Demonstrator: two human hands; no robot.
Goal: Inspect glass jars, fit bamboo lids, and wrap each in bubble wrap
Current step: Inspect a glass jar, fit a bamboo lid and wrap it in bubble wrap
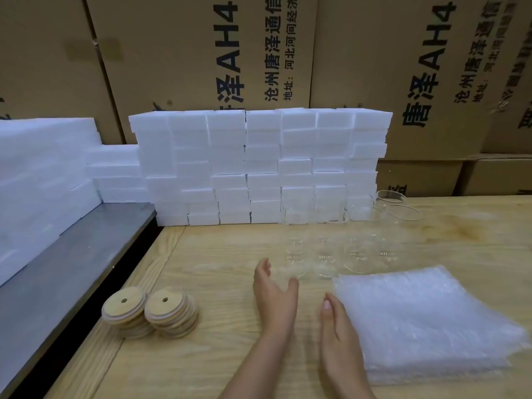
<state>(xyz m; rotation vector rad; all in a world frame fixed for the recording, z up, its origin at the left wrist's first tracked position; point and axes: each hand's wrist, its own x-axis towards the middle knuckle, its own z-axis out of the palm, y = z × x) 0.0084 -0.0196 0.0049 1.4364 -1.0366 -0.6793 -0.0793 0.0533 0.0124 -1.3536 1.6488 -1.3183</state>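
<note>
Head view, single frame. Risk entered first: the glass jars (331,254) are nearly invisible against the pale table (230,355), with only rims and bases caught by the light. A rim could therefore be misjudged by a reaching hand and one jar knocked into its neighbours. They are packed close, so a chip is judged possible if the nearest is taken carelessly. A second risk is noted at the bubble wrap (426,321): the stack looks loose (sheet edges uneven), and several sheets could be dragged off together if brushed.

Left hand (275,292): fingers spread and relaxed, thumb apart, nothing held. The nearest jar lies just ahead of the fingertips and slightly to the right; contact cannot be confirmed.

Right hand (336,321): fingers straight and together, empty, seen edge-on just beside the near-left edge of the bubble wrap. Whether it touches cannot be told.

Bamboo lids (171,315) are stacked in two leaning piles well to the left of both hands, near the table edge, and a nudge could topple them. No jar is seen lidded or wrapped, so the task is judged to be at its start.
</note>
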